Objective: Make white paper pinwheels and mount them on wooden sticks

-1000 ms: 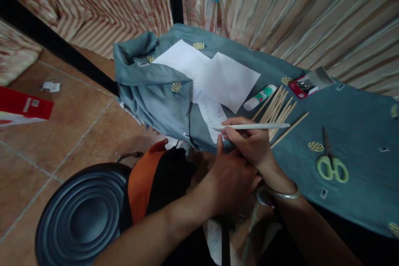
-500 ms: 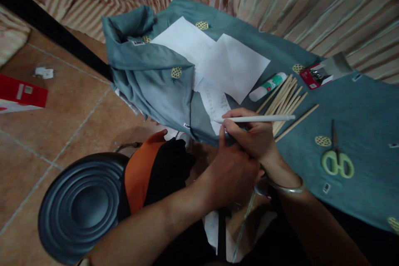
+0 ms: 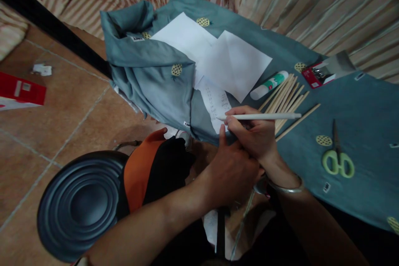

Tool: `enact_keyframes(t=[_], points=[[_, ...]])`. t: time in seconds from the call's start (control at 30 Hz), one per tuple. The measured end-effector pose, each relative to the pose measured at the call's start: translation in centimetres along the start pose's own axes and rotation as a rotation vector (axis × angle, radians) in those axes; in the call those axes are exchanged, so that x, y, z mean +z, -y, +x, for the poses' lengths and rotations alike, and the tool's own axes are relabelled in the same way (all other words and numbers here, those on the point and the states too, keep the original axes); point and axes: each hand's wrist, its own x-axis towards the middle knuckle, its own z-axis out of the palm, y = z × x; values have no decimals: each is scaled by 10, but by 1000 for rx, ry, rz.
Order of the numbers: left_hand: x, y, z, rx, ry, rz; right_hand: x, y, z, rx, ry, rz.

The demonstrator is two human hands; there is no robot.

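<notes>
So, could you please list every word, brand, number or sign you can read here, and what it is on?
No text reads clearly.
Strip of paper: rows of small marks, too small to read.
Glue stick: green label, blurred.
Grey-green cloth: small white patches with dark lettering, unreadable.
Small red box: pale label, too small.
Large red box: white label, blurred.

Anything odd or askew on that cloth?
Yes: the blue-green cloth is bunched and folded over at its left end though flatter elsewhere, apparently covering part of a white sheet. One wooden stick lies apart from the other sticks.
</notes>
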Motion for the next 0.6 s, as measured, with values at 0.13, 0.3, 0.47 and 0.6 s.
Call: enact_keyframes(t=[0.13,0.3,0.47,0.6], points=[[-2,0,1,4,14,24,1,-1,-1,20,-10,2],[-2,0,1,7,5,9,1,-1,-1,-13,7,-12],[-2,-1,2,-6,12,2,0,1,0,-8,-9,-31],[-6,-1,3,-3,0,-46,-4,6,-1,64,-22,119]])
